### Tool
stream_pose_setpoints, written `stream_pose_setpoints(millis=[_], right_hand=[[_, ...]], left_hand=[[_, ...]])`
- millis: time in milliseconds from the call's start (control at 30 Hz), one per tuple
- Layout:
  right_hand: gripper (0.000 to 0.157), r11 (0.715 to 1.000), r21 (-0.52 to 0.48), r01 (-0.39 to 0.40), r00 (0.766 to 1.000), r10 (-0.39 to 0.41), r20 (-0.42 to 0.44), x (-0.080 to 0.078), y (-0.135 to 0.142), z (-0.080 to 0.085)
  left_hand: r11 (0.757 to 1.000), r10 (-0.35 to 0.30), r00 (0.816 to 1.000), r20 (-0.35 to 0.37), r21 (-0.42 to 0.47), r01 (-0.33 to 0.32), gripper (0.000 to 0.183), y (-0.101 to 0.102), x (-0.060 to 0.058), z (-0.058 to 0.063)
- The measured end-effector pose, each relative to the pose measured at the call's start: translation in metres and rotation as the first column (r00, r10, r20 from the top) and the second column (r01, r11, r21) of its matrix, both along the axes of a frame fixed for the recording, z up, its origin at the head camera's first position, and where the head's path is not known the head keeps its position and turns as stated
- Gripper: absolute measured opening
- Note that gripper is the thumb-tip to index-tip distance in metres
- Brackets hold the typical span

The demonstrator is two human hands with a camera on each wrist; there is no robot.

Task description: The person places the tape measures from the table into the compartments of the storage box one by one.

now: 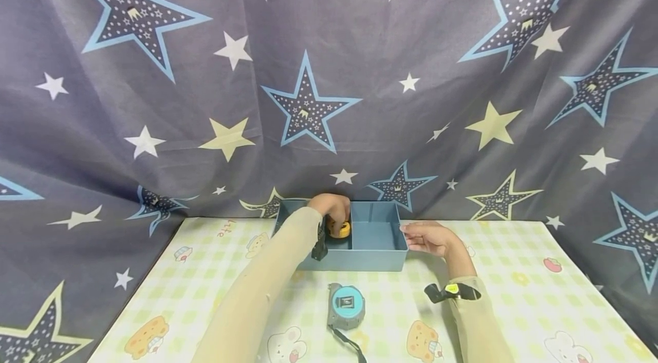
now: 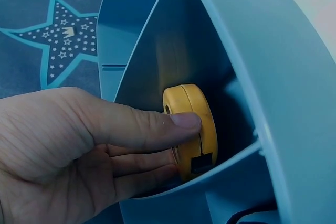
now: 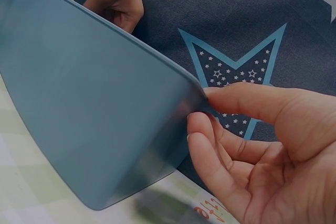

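Note:
A blue-grey divided box (image 1: 377, 260) stands at the back of the table. Inside one of its compartments, my left hand (image 1: 331, 209) pinches a round yellow tape measure (image 2: 191, 129) held on its edge, thumb on the near face. Part of the tape measure's far side is hidden. My right hand (image 3: 262, 140) holds the box's right end at a corner, thumb by the rim and curled fingertips against the outer wall. In front of the box lies a grey tape measure (image 1: 346, 307) with a turquoise round face and a black strap; neither hand touches it.
A divider (image 1: 352, 226) separates the box's right compartment from the one under my left hand. The table has a checked cloth (image 1: 514, 294) with cartoon prints. Close behind the box hangs a dark curtain (image 1: 329, 66) with stars.

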State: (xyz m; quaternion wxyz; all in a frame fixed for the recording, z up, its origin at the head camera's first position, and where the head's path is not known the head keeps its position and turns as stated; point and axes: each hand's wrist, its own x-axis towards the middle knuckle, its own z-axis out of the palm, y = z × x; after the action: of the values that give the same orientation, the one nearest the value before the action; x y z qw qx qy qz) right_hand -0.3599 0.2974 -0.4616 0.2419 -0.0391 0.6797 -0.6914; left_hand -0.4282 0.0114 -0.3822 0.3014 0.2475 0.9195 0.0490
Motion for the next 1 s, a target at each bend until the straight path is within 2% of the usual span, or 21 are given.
stream_pose_setpoints(millis=[100,233,400,700,867,1000], right_hand=[[0.022,1.0,0.0,-0.003,1.0,0.003,0.003,0.0,-0.001,0.0],[0.022,1.0,0.0,0.001,1.0,-0.001,0.01,0.0,-0.001,-0.001],[0.022,1.0,-0.001,0.003,1.0,-0.003,0.01,0.0,-0.001,0.0],[0.018,1.0,0.009,0.002,1.0,-0.002,0.013,0.0,0.0,0.0],[0.017,1.0,0.001,0.007,1.0,-0.007,0.014,0.0,0.0,-0.001],[0.018,1.0,-0.01,0.006,1.0,-0.006,0.013,-0.001,0.0,-0.001]], left_hand=[[1.0,-0.017,1.0,-0.014,-0.017,0.017,0.029,0.0,0.0,-0.001],[1.0,-0.011,0.999,-0.031,-0.025,0.01,0.02,0.001,0.0,-0.001],[0.999,0.0,1.0,-0.028,-0.034,-0.001,0.018,0.002,-0.001,-0.003],[0.999,-0.018,0.999,-0.036,-0.028,0.017,0.034,0.002,0.0,-0.008],[1.0,0.023,1.0,-0.014,-0.017,-0.023,0.037,0.003,-0.002,-0.012],[0.999,0.044,0.996,-0.075,-0.002,-0.045,0.043,0.004,-0.004,-0.014]])
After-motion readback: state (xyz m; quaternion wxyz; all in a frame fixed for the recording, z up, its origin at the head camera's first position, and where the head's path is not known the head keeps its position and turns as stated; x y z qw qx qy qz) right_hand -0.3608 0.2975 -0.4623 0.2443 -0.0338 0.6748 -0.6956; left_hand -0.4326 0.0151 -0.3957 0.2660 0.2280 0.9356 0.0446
